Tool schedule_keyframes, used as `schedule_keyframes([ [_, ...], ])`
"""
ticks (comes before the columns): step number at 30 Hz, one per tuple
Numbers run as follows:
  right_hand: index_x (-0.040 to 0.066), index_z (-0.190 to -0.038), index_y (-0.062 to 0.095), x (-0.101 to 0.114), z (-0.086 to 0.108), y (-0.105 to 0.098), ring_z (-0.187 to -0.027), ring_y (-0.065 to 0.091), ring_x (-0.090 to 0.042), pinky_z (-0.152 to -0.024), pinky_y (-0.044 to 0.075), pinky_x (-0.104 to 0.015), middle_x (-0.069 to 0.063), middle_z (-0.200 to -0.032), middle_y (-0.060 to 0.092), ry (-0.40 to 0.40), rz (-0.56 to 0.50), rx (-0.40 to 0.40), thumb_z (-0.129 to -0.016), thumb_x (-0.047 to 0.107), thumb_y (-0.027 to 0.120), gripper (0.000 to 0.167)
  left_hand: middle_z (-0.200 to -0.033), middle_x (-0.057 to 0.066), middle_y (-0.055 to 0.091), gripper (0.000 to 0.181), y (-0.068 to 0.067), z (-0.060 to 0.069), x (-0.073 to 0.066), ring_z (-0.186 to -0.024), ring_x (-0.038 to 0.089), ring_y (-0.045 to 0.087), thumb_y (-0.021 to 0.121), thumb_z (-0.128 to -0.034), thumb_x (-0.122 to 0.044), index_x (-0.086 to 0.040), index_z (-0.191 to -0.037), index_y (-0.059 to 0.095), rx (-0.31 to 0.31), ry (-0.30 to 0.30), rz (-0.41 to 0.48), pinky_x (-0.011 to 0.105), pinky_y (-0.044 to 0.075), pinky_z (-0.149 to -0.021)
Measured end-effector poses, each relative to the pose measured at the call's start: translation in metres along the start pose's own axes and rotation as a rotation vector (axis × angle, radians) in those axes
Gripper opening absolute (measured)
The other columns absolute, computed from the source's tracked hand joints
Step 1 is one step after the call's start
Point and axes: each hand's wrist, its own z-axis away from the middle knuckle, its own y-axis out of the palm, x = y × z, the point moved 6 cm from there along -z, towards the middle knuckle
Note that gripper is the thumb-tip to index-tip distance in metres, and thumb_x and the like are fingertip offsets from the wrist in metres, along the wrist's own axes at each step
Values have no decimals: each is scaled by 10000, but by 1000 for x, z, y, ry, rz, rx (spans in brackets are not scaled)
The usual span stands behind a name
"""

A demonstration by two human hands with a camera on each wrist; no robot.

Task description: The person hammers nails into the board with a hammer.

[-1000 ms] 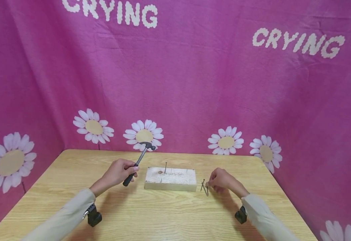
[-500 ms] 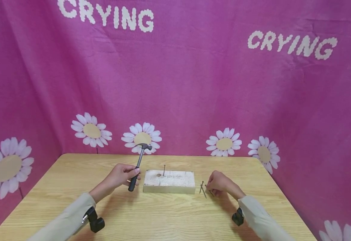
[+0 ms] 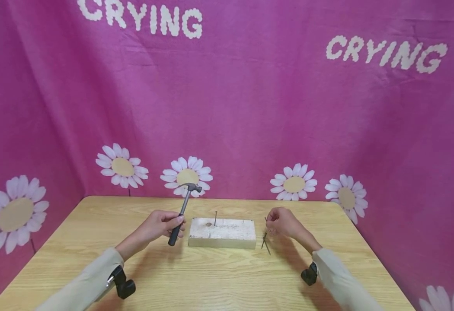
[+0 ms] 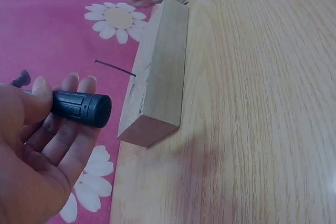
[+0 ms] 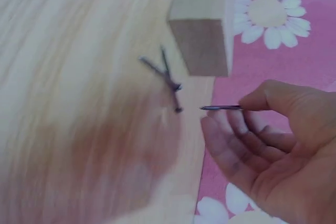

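My left hand (image 3: 160,225) grips the black handle of a hammer (image 3: 185,202), its head raised at the top; the left wrist view shows the handle end (image 4: 84,108) across my fingers (image 4: 60,145). Right of it lies a pale wood block (image 3: 222,233), with one nail (image 3: 215,218) standing upright in its top, left of the middle. My right hand (image 3: 282,222) is raised a little beyond the block's right end. In the right wrist view this hand (image 5: 273,150) pinches a nail (image 5: 223,107). Two crossed nails (image 5: 167,74) lie on the table beside the block.
The wooden table (image 3: 211,276) ends at the back against a pink cloth (image 3: 242,108) with white flowers and lettering. Black wrist cameras are strapped at both sleeves, the left one (image 3: 123,285) and the right one (image 3: 309,274).
My right hand has lifted from the loose nails with one nail between its fingers. The hammer stands more upright than a second ago, still in my left hand. The view has shifted slightly.
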Motion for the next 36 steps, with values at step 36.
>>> schedule_keyframes([
  [36,-147,-1092,698,62,-44,82,-895,745,-222,-851,623,-379,-312,-1073,734,-192,-473,-64,-954,-34,716,179,-768,79,701,180,13,-8,-8,-654,125,656,627,-1048,-66,-24,-910,735,-212,212,-290,225,501,-565],
])
